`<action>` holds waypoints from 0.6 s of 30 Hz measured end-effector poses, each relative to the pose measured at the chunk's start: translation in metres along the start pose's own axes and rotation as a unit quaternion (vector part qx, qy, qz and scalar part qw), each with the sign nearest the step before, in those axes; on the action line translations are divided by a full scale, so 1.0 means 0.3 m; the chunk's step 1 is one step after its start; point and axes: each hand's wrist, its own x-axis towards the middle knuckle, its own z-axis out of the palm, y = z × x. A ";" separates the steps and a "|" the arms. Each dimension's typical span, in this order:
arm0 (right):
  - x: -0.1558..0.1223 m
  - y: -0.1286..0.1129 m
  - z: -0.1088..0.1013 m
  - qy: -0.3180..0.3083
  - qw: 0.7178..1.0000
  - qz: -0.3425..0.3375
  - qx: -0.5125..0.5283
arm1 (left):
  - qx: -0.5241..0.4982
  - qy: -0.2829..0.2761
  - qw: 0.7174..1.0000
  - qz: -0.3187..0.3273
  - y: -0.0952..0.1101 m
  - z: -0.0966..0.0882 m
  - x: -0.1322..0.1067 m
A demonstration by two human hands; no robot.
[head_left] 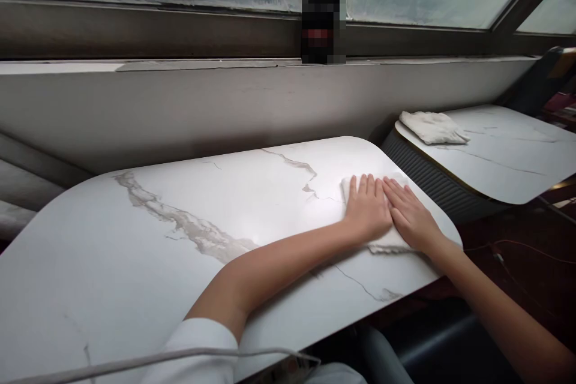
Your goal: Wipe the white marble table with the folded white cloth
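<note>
A white cloth (387, 244) lies flat near the right end of a white marble-patterned table (180, 222). My left hand (366, 207) rests palm down on it, fingers stretched out and together. Beside it, touching, my right hand (408, 213) also lies flat on the cloth with fingers extended. Both hands cover most of the cloth; only its edges show.
A second marble table (508, 150) stands to the right with a crumpled white cloth (432, 127) on its left end. A grey wall ledge and window run along the back. A dark blurred object (322, 12) stands on the sill. A white cable (135, 361) crosses the bottom.
</note>
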 end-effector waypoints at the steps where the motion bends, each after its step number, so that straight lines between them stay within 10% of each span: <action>1: 0.066 0.000 0.019 -0.003 1.000 0.002 0.008 | -0.003 -0.004 1.000 -0.014 -0.045 -0.002 0.035; 10: 0.609 -0.103 0.157 -0.050 0.996 -0.059 0.042 | 0.041 0.024 0.988 -0.145 -0.453 -0.039 0.235; 18: 0.562 -0.155 0.142 -0.051 0.996 -0.062 0.029 | 0.056 0.023 0.987 -0.148 -0.454 -0.052 0.183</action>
